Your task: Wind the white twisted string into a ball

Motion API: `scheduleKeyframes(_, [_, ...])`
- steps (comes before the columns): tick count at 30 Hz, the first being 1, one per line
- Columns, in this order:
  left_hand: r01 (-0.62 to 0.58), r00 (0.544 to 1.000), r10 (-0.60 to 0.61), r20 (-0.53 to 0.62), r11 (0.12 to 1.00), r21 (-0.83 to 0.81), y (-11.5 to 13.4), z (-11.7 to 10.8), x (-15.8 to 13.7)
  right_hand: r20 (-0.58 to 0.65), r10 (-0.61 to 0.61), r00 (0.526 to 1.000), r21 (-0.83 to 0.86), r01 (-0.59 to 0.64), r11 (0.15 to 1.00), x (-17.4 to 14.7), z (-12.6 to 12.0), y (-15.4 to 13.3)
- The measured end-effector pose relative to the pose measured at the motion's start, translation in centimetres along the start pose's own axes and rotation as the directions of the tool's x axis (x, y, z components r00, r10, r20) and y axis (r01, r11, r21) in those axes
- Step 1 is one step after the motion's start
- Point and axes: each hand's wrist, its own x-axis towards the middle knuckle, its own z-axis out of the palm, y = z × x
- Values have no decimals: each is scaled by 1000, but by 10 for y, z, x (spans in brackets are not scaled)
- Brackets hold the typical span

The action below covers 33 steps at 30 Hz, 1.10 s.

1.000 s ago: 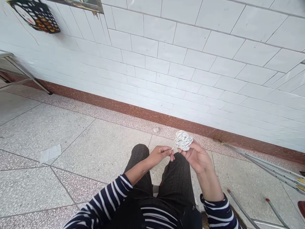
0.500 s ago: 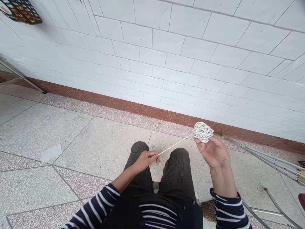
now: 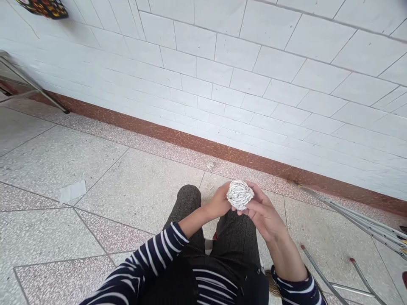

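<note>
The ball of cord (image 3: 240, 195) has swung back from the right since half a second ago and now meets the left hand (image 3: 219, 204); the stretch of cord that ran between the hands then is out of sight. The right hand (image 3: 265, 216) is curled about the ball's right side and underside, fingers and thumb closed on it. The left hand lies against the other side, its fingertips hidden behind the ball, so I cannot tell whether they pinch anything. Striped sleeves (image 3: 155, 254) cover both forearms nearer the body. Below the grip are dark trousers (image 3: 189, 207), the knees apart.

To the right of the grip and lower, brown bristles (image 3: 274, 289) show beside the right sleeve, then metal legs (image 3: 318, 267) with red tips. Beyond the grip, slightly left, a small pale coil (image 3: 210, 164) lies on the floor (image 3: 152, 178); well to the left is a piece of white paper (image 3: 73, 191). Metal poles (image 3: 330, 204) slant away on the right. Farthest off stand a red-brown skirting (image 3: 152, 131) and a white tiled wall (image 3: 235, 84).
</note>
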Motion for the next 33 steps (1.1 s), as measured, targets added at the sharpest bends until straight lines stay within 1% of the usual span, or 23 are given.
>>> scheduleKeyframes(2, [39, 997, -40, 69, 999, 16, -7, 5, -7, 26, 31, 999, -84, -29, 996, -6, -8, -3])
scheduleKeyframes(4, [38, 992, -51, 117, 993, 109, -17, 2, -19, 33, 89, 995, -165, -83, 983, -13, -22, -5])
scheduleKeyframes(6, [33, 991, -60, 117, 974, 225, -26, -5, -32, 3, 130, 991, -207, -127, 970, -19, -36, -1])
scheduleKeyframes(8, [45, 990, -82, 113, 953, 300, -30, -13, -43, -31, 143, 989, -178, -146, 973, -23, -47, 7])
scheduleKeyframes(10, [49, 987, -94, 129, 947, 319, -33, -19, -51, -48, 145, 988, -94, -149, 984, -25, -52, 19])
scheduleKeyframes(12, [47, 985, -98, 145, 946, 322, -36, -21, -57, -64, 142, 988, -9, -143, 990, -26, -52, 30])
scheduleKeyframes(14, [55, 983, -110, 146, 940, 337, -41, -22, -64, -79, 141, 987, 32, -139, 990, -28, -49, 39])
scheduleKeyframes(18, [77, 977, -149, 153, 914, 398, -49, -21, -79, -59, 203, 977, 24, -202, 979, -35, -47, 55])
scheduleKeyframes(22, [109, 951, -221, 217, 894, 434, -56, -19, -97, -79, 263, 962, 14, -263, 965, -42, -53, 70])
scheduleKeyframes(25, [78, 943, -222, 249, 873, 481, -58, -17, -104, -145, 234, 961, 11, -235, 972, -42, -55, 77])
scheduleKeyframes(30, [-37, 941, -164, 297, 820, 571, -55, -15, -104, -220, 184, 958, -12, -191, 982, -37, -50, 75])
scheduleKeyframes(33, [-40, 938, -171, 301, 811, 584, -49, -15, -104, -297, 133, 946, -57, -157, 986, -33, -45, 69])
